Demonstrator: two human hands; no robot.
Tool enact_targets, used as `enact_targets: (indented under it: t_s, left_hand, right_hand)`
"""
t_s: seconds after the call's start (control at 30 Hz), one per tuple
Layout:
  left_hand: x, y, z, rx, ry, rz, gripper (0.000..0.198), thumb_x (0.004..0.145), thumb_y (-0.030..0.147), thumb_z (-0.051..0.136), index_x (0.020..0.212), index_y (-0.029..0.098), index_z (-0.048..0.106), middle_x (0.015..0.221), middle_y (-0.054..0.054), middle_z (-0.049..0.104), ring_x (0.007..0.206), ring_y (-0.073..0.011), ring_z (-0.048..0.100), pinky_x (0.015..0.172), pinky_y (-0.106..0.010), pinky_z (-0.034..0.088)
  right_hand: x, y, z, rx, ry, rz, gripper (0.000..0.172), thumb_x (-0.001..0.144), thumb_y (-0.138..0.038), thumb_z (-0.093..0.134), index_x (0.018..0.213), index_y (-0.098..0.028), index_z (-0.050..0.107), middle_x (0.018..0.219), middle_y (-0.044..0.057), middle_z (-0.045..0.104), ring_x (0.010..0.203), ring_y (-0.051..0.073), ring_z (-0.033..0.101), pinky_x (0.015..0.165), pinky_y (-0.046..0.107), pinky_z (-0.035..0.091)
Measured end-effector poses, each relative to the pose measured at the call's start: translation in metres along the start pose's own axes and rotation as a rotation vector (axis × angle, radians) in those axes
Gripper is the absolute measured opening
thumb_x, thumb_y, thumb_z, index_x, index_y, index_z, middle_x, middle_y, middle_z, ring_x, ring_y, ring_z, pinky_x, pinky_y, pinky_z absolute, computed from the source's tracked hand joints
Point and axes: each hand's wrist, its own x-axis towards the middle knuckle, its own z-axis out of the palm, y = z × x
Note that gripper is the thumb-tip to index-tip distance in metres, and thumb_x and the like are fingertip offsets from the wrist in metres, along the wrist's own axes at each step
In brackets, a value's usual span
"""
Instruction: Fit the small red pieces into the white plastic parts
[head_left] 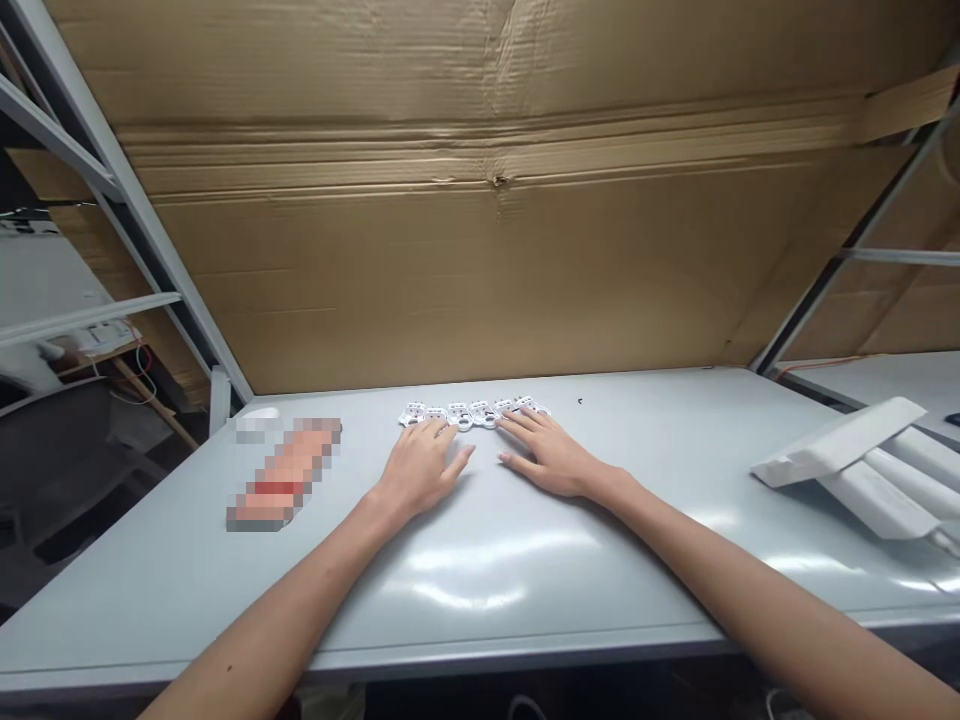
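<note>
A row of small white pieces with dark and red marks lies linked end to end near the far side of the grey table. My left hand rests palm down with its fingertips at the row's left part. My right hand lies flat too, its fingers reaching onto the row's right part. Neither hand is closed around anything. To the left of my left hand lies a pixelated, unreadable object with a red band.
White foam blocks lie at the table's right end. A small white object sits at the far left corner. Large cardboard sheets stand behind the table, inside a grey metal frame.
</note>
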Motion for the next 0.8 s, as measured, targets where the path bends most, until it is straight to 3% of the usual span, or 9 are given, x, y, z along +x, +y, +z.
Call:
enact_targets:
  t_s: [0.1,0.27,0.47,0.63,0.73,0.8]
  left_hand:
    - [-0.001,-0.0017,0.0019,-0.031,-0.069,0.132,0.055,0.1,0.052,0.032,0.141,0.02,0.049,0.152,-0.009,0.042,0.143,-0.0283,0.032,0.118,-0.046,0.022]
    - [-0.0018,-0.0047,0.0071,-0.091,-0.185,0.145,0.067,0.1,0.06,0.024,0.153,0.02,0.031,0.161,-0.009,0.022,0.149,-0.0301,0.013,0.12,-0.05,0.011]
    - [-0.0007,-0.0043,0.0066,-0.1,-0.193,0.148,0.064,0.101,0.058,0.022,0.151,0.02,0.034,0.159,-0.009,0.029,0.149,-0.0267,0.018,0.12,-0.048,0.011]
    - [-0.0004,-0.0048,0.0075,-0.097,-0.178,0.134,0.06,0.102,0.056,0.024,0.149,0.021,0.039,0.157,-0.009,0.032,0.148,-0.0291,0.021,0.12,-0.051,0.014]
    - [-0.001,-0.0053,0.0064,-0.09,-0.106,0.169,0.056,0.102,0.052,0.03,0.145,0.019,0.044,0.155,-0.011,0.037,0.146,-0.0299,0.025,0.119,-0.051,0.017]
    - [-0.0022,-0.0052,0.0046,-0.104,-0.042,0.241,0.05,0.101,0.047,0.037,0.14,0.018,0.049,0.149,-0.012,0.046,0.141,-0.0296,0.036,0.117,-0.049,0.027]
  right_hand:
    - [0.0001,-0.0021,0.0013,-0.007,0.029,-0.009,0.071,0.096,-0.064,0.027,0.15,-0.019,0.039,0.157,0.011,0.036,0.146,0.033,0.024,0.118,0.053,0.018]
    - [0.0002,-0.0047,0.0014,-0.004,0.0,-0.001,0.073,0.096,-0.064,0.027,0.15,-0.016,0.039,0.157,0.012,0.035,0.147,0.033,0.022,0.119,0.052,0.017]
    - [0.0011,-0.0035,-0.0004,0.003,-0.026,0.002,0.075,0.096,-0.065,0.027,0.151,-0.016,0.037,0.158,0.012,0.033,0.148,0.033,0.02,0.119,0.052,0.015]
    - [0.0014,-0.0011,-0.0002,0.023,-0.039,-0.003,0.077,0.095,-0.066,0.029,0.153,-0.015,0.034,0.159,0.012,0.03,0.148,0.034,0.017,0.12,0.052,0.015]
    - [0.0012,0.0003,0.0009,0.022,0.005,-0.03,0.075,0.095,-0.064,0.032,0.152,-0.016,0.034,0.158,0.012,0.033,0.147,0.033,0.021,0.119,0.052,0.018]
    - [-0.0003,-0.0004,0.0008,0.021,0.059,-0.051,0.069,0.096,-0.06,0.035,0.149,-0.016,0.039,0.155,0.014,0.038,0.145,0.033,0.028,0.117,0.053,0.023]
